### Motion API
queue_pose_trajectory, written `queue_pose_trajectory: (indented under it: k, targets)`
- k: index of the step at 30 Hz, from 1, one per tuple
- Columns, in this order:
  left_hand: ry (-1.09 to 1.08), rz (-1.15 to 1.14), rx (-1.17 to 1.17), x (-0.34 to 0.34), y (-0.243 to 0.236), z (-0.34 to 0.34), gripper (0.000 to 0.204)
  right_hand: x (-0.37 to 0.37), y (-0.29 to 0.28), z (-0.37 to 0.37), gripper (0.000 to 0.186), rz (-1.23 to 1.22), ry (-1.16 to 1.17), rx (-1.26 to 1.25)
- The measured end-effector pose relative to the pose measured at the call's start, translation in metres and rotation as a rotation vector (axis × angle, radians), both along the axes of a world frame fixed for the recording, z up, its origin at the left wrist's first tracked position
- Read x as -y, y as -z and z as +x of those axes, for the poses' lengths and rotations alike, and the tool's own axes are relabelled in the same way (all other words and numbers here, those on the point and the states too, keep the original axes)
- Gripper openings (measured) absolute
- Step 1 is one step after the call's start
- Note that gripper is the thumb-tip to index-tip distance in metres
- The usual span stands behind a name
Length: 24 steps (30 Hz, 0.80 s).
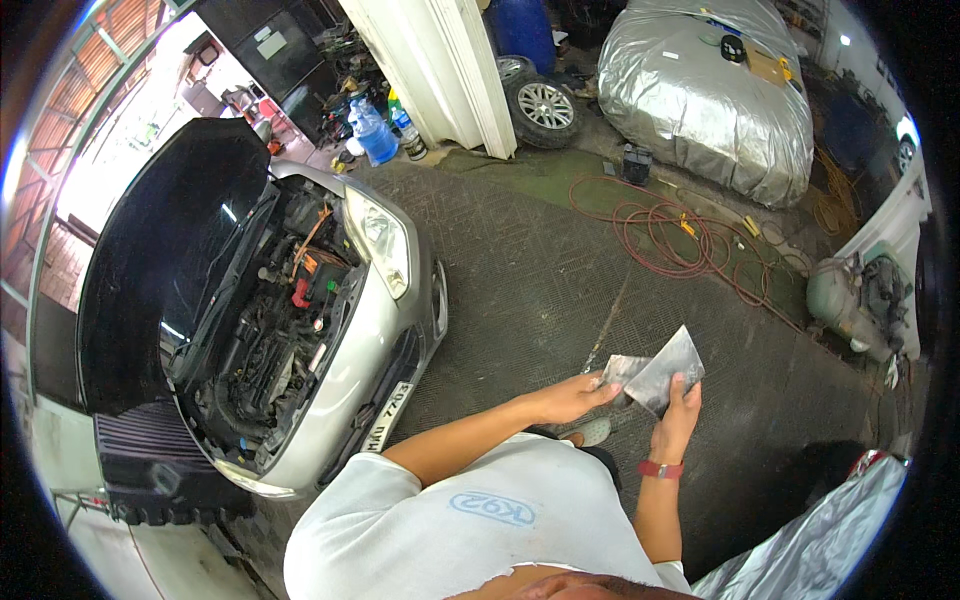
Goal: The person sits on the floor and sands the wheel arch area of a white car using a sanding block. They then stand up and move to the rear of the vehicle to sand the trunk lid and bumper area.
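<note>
In front of my body, my right hand [679, 405] grips a stiff-looking square grey sheet [667, 374] by its near right edge, thumb on top. A red band circles that wrist. My left hand [580, 397] pinches a smaller, worn grey piece [626, 369], which lies partly behind the square sheet. What the two pieces are made of I cannot make out. To the left stands a silver car [375, 300] with its black-lined hood [150, 270] raised and the engine bay [290, 320] exposed; neither hand touches it.
A red hose [660, 235] lies coiled on the dark textured floor, with a small black battery-like box [636, 163] beyond it. At the back are a wheel [545, 108], a blue water jug [374, 132] and a covered car [700, 110]. A compressor tank [838, 295] stands right.
</note>
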<state>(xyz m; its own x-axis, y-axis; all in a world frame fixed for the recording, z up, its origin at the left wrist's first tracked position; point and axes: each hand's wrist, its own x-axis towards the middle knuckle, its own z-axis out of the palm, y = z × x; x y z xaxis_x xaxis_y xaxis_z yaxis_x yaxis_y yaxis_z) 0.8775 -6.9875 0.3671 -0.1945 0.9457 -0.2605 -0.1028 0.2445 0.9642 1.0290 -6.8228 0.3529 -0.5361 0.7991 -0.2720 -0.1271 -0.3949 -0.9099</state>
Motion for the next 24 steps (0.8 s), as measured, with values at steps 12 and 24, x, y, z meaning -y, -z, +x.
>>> queue_pose_trajectory:
  k: [12, 24]
  targets:
    - [-0.347, 0.133, 0.185, -0.14, -0.025, -0.076, 0.042, -0.138, -0.011, -0.066, 0.034, -0.485, -0.215, -0.219]
    - [0.141, 0.141, -0.103, -0.26, -0.014, -0.236, 0.062, -0.272, -0.021, -0.222, 0.059, 0.162, 0.193, 0.036]
